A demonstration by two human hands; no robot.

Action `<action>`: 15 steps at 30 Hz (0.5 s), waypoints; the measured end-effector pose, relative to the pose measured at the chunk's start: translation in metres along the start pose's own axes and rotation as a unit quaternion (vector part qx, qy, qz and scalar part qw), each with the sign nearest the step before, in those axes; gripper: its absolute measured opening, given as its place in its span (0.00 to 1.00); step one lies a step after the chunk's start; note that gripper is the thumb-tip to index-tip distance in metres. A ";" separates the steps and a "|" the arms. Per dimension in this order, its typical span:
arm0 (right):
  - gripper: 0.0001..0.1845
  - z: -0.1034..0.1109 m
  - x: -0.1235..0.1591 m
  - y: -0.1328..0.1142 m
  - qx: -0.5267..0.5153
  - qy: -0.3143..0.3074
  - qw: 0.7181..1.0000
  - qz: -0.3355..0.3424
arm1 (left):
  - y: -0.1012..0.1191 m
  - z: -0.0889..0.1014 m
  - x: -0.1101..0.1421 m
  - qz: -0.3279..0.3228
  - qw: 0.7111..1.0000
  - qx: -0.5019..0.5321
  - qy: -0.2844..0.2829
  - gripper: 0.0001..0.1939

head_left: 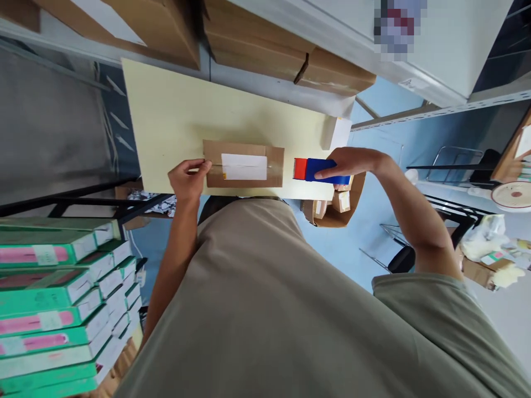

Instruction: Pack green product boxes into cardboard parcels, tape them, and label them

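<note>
A flat brown cardboard box (pixel 213 176) lies near the front edge of the pale yellow tabletop (pixel 174 121). On its top is a white label (pixel 244 166), with a seam line running lengthwise. My left hand (pixel 188 176) is closed at the box's left end, thumb and fingertips pinched on its edge. To the right of the box, my right hand (pixel 346 161) grips a blue tape dispenser (pixel 315 169) with a red front end. That red end points at the box, a small gap apart from it. My palm hides the dispenser's rear part.
At the table's right end stands a white box (pixel 337 132). Below that corner, an open carton (pixel 346 215) holds several small boxes. Large cartons (pixel 257 44) line the back under a white shelf (pixel 332 33). Green boxes (pixel 45 298) are stacked at lower left.
</note>
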State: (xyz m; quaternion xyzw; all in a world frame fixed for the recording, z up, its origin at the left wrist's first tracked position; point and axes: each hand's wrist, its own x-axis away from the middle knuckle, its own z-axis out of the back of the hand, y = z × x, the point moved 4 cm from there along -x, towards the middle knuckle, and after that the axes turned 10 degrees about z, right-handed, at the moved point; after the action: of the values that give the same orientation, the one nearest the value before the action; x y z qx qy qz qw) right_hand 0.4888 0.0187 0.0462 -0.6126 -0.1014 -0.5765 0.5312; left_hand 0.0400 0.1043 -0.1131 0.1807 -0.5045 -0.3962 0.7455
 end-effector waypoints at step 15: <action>0.31 -0.039 -0.065 0.054 0.086 0.054 0.994 0.026 | 0.012 -0.006 0.011 0.038 0.988 -0.074 0.127 0.10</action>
State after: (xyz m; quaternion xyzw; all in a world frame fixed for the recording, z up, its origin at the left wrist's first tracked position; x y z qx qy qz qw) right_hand 0.4850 -0.0016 -0.0441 -0.5349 -0.1052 -0.5839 0.6016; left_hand 0.0520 0.1019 -0.1008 0.1545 -0.3815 -0.3777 0.8294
